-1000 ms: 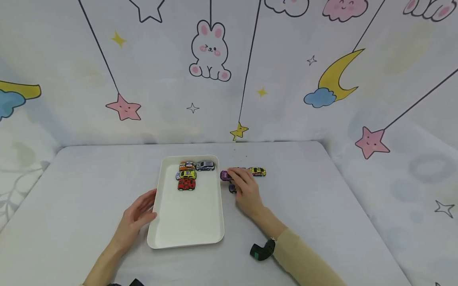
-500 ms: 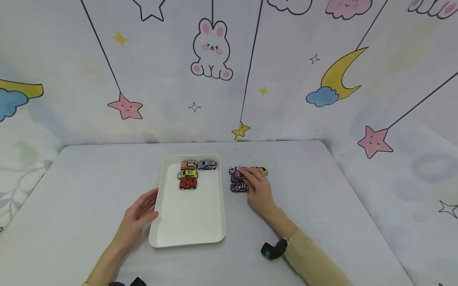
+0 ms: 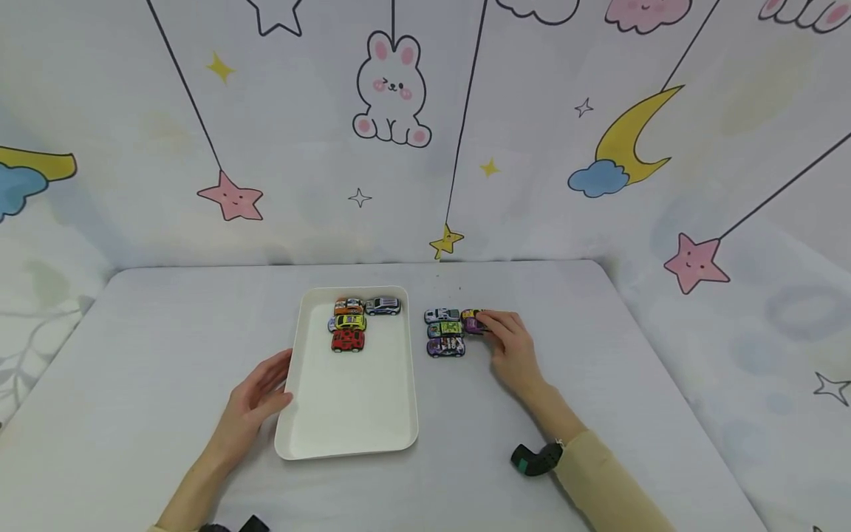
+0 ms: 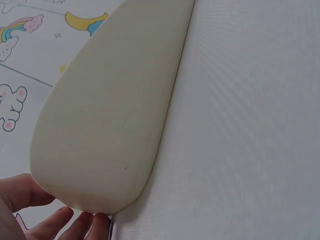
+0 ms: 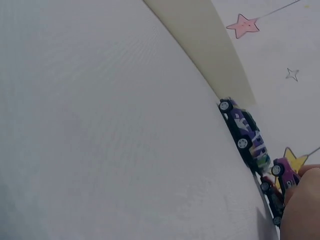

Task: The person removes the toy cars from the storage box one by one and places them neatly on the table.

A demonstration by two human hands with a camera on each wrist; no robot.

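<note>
My right hand (image 3: 515,355) pinches a small purple toy car (image 3: 473,324) just in front of a yellow toy car (image 3: 473,313), which it partly hides. In the right wrist view the purple car (image 5: 283,171) sits between my fingertips, above a dark toy car (image 5: 272,200). To its left are a silver toy car (image 3: 442,315), a green one (image 3: 445,329) and a dark purple one (image 3: 445,347). My left hand (image 3: 249,403) rests against the left side of a white tray (image 3: 346,451), with fingers relaxed and fingertips touching its wall (image 4: 105,125).
Inside the tray, toward the back, stand a red toy car (image 3: 348,340), a yellow one (image 3: 349,322), an orange one (image 3: 349,306) and a silver one (image 3: 383,306). A patterned cloth (image 3: 312,162) hangs behind the white table (image 3: 598,355).
My right hand has carried the purple car rightward from beside the tray's right edge, past the silver and green cars. The left hand still touches the tray.
</note>
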